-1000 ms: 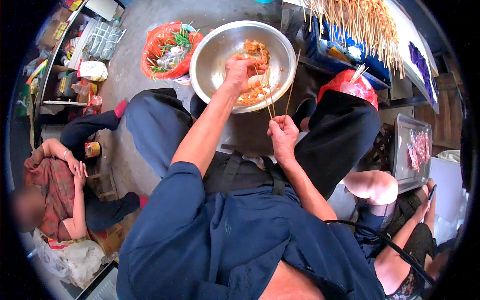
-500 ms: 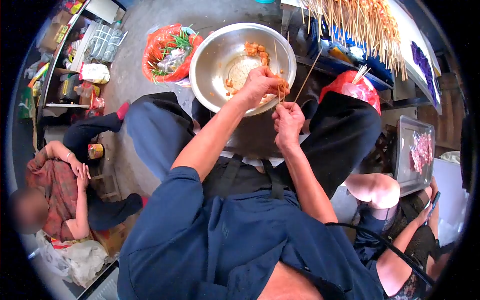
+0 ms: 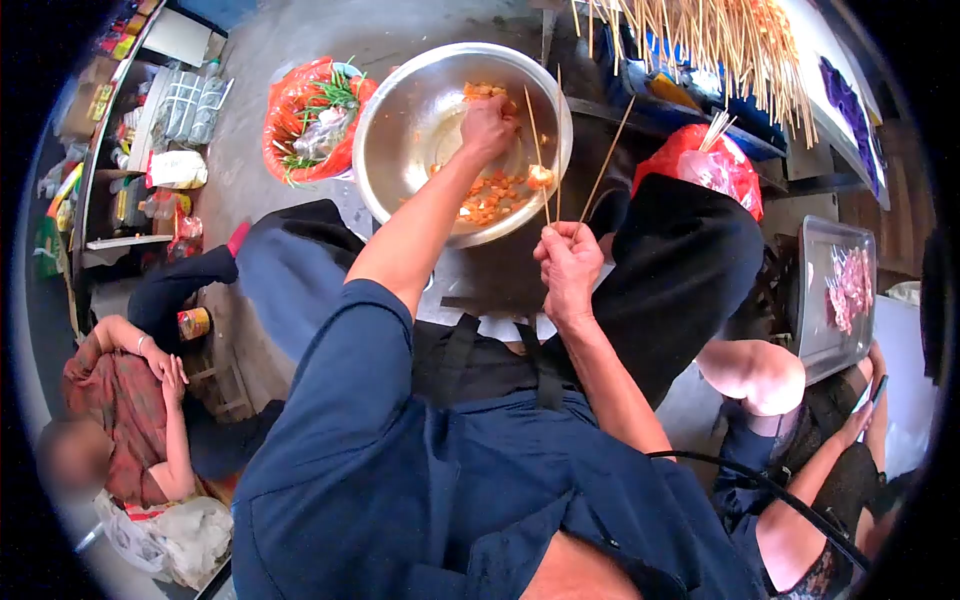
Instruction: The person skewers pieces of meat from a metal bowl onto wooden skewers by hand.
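Observation:
Inside a big metal bowl, my left hand is down among orange-coated meat pieces. Its fingers are curled together at the far side of the pieces, and what they hold is hidden. My right hand, just outside the bowl's near rim, is closed round the lower ends of thin wooden skewers. They point up and fan apart. A piece of meat sits partway up one of the skewers, over the bowl's right edge.
Left of the bowl stands a red bag with green stalks. Many loaded skewers lie on a table at upper right, above a red bag of sticks. A tray holds skewered meat. People sit at both sides.
My left hand has gone from the skewer tips back into the bowl, up and to the left. My right hand still holds the skewers, now with meat visible on one. The view has shifted slightly.

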`<state>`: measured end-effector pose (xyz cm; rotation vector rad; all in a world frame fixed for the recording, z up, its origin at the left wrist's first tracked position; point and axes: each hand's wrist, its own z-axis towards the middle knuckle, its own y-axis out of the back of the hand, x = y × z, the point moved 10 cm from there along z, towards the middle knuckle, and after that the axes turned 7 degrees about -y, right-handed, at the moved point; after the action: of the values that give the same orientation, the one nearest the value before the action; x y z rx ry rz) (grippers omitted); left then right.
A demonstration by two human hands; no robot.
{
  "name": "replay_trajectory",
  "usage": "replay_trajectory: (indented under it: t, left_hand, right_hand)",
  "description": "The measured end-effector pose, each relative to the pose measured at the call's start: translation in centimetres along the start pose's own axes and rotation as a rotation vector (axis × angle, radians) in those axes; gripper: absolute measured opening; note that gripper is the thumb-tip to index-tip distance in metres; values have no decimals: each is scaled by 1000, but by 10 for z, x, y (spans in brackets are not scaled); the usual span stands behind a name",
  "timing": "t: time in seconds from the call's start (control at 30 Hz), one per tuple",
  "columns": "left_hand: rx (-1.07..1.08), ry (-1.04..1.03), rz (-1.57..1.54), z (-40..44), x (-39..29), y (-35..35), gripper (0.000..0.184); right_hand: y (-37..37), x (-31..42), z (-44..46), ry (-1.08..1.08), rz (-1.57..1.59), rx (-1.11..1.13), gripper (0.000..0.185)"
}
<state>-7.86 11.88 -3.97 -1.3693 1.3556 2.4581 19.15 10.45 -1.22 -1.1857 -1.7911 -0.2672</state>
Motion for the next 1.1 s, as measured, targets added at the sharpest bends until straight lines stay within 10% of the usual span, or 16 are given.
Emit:
replay_trajectory:
  t: [0.2,0.37,1.1]
  left_hand:
    - [106,-45,163,-11,-9,-2,16]
    - [48,578,-944,-47,22,-6,3]
    - [-278,475,-1459,-59,-30,66,14]
  right_hand:
    - [-1,-2,-1,-47,0,-3,12]
    - [1,-6,1,-44,-39,-8,11]
    - [-6,-7,-14,137,-349,41,9]
